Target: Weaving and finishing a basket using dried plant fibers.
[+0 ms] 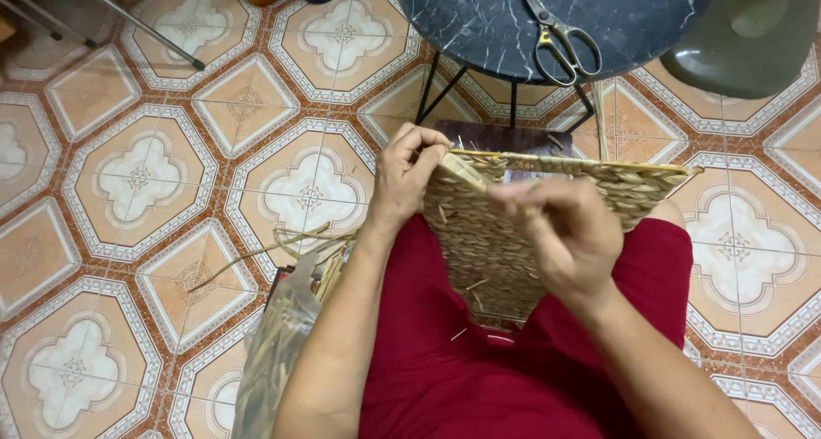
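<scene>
Right now, seen from your head camera, you are resting a woven straw basket (513, 234) on your red-clad lap. Your left hand (402, 178) is gripping its top left corner, fingers curled tight around the rim. Your right hand (569, 234) is blurred over the weave, fingers drawn together; what they pinch, I cannot tell. Scissors (560, 33) are lying on the dark marble worktop (479, 20) beyond.
</scene>
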